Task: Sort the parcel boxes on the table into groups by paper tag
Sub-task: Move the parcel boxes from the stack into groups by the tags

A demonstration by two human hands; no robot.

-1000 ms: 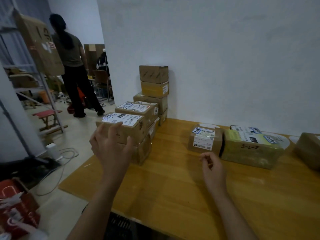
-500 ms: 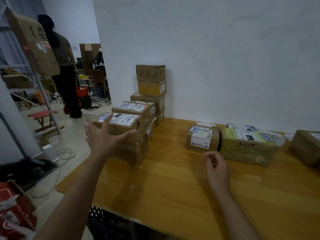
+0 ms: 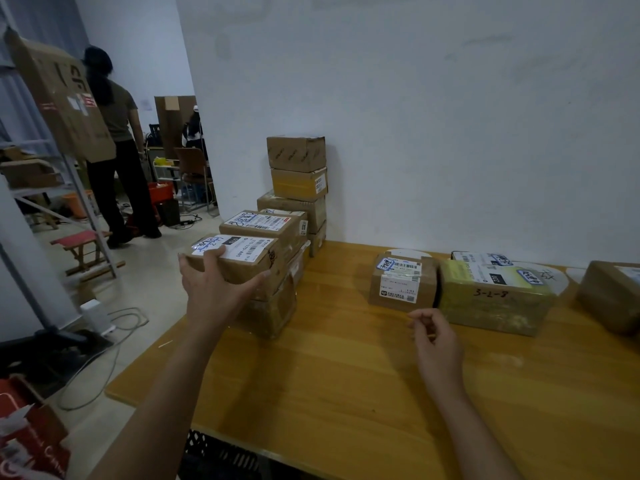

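On the wooden table (image 3: 346, 375) several brown parcel boxes are stacked at the left end. My left hand (image 3: 213, 285) grips the near corner of the top front box (image 3: 249, 259), which carries a white paper tag with blue writing. Behind it stands another tagged box (image 3: 266, 225) and a taller stack (image 3: 298, 178) against the wall. My right hand (image 3: 438, 344) hovers loosely curled and empty in front of a small tagged box (image 3: 401, 282). Beside that lies a yellow-taped box (image 3: 495, 296) marked 3-L-8.
Another brown box (image 3: 613, 292) sits at the table's right edge. A person (image 3: 114, 147) stands with their back to me on the floor to the left, near a metal rack (image 3: 45, 188) and a small stool (image 3: 83, 247). Cables (image 3: 114, 334) lie on the floor.
My left hand has moved forward from hovering in the air and closed on the corner of the top front box. My right hand stayed near the small box.
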